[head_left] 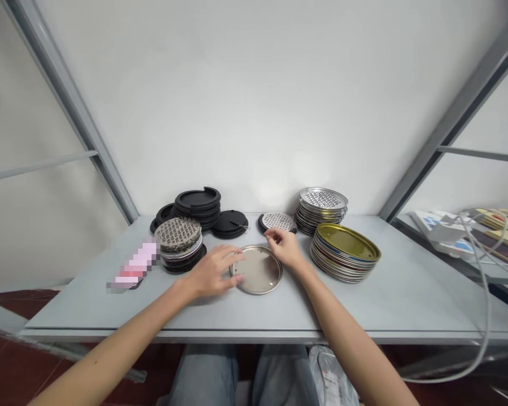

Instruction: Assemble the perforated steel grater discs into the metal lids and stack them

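A round, shallow metal lid (259, 272) with a raised rim lies flat on the table before me. My left hand (217, 272) is at its left edge, thumb and fingers apart, partly over the rim. Just beyond its upper right edge is my right hand (283, 246), with thumb and fingertips pinched together; whatever they hold, if anything, is too small to make out. Close behind those fingertips lies a perforated light disc (278, 220) in a black holder (261, 224), partly covered by the hand.
At left stand a stack of patterned discs (178, 232), black ring holders (197, 207) and black discs (228, 224). On the right are gold-topped lids (347, 242) and silver grater-like discs (323, 198). A pixelated patch (135, 266) lies far left. A white cable (485, 293) hangs over the right side.
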Action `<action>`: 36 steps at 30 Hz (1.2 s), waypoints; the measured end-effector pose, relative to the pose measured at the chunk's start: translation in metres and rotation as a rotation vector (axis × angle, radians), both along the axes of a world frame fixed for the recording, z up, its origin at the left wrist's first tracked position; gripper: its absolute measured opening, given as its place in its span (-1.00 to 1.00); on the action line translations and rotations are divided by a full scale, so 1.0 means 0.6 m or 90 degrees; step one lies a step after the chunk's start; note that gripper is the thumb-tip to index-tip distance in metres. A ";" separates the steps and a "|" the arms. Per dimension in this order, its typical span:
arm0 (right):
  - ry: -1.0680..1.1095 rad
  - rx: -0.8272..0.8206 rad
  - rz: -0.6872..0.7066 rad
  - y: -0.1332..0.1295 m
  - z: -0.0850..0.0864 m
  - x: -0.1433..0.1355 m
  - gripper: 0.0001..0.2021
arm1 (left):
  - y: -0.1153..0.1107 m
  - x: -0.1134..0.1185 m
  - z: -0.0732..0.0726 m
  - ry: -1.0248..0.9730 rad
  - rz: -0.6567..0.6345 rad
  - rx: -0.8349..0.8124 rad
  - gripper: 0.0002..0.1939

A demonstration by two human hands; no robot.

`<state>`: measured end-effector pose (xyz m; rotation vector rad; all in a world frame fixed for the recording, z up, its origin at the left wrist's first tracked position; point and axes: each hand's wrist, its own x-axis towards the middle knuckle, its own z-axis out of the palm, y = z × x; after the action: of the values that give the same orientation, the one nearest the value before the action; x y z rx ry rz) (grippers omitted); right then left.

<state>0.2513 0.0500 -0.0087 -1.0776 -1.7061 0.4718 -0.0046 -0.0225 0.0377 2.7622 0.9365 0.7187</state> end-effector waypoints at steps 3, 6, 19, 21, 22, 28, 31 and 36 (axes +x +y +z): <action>-0.127 0.015 0.018 0.004 -0.009 0.000 -0.81 | 0.028 0.037 -0.035 0.027 0.032 -0.078 -0.17; -0.239 0.026 0.016 0.007 -0.015 0.000 -0.80 | 0.047 0.043 -0.054 0.037 0.048 -0.147 0.13; -0.222 -0.024 0.021 0.006 -0.017 -0.012 -0.85 | 0.042 0.031 -0.064 0.019 -0.003 -0.184 0.24; -0.131 -0.072 0.019 0.007 -0.011 -0.015 -0.86 | 0.045 0.028 -0.061 -0.004 -0.014 -0.174 0.20; -0.067 -0.118 0.026 0.006 -0.007 -0.016 -0.84 | 0.047 0.026 -0.059 -0.026 -0.021 -0.167 0.17; 0.367 -0.428 0.112 -0.001 0.023 -0.015 -0.66 | 0.053 0.022 -0.060 -0.239 -0.070 -0.185 -0.12; 0.442 -0.444 0.115 -0.004 0.030 -0.018 -0.72 | 0.053 0.024 -0.065 -0.313 -0.049 -0.218 -0.20; 0.454 -0.427 0.117 -0.004 0.027 -0.027 -0.76 | 0.057 0.025 -0.069 -0.383 0.013 -0.190 -0.22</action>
<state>0.2352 0.0476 0.0077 -1.0207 -1.0138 1.4288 0.0102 0.0119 -0.0034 2.0880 0.8481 1.2044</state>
